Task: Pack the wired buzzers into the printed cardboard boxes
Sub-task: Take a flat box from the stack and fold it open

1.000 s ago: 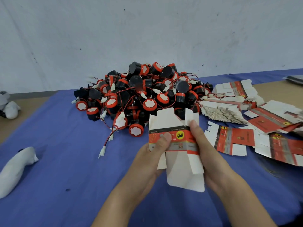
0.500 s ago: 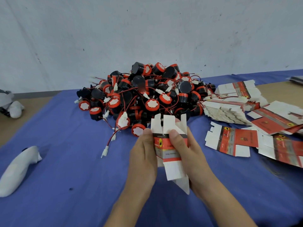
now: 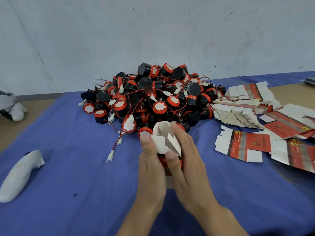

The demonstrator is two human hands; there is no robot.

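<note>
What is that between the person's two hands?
A printed cardboard box, its top flaps open, held by the left hand and the right hand; the head view shows it.

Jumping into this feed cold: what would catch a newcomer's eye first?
A big heap of black-and-red wired buzzers dominates the back middle of the blue cloth. Just in front of it, the left hand and right hand grip a half-erected printed cardboard box, its white flaps open. Flat box blanks are spread out to the right.
</note>
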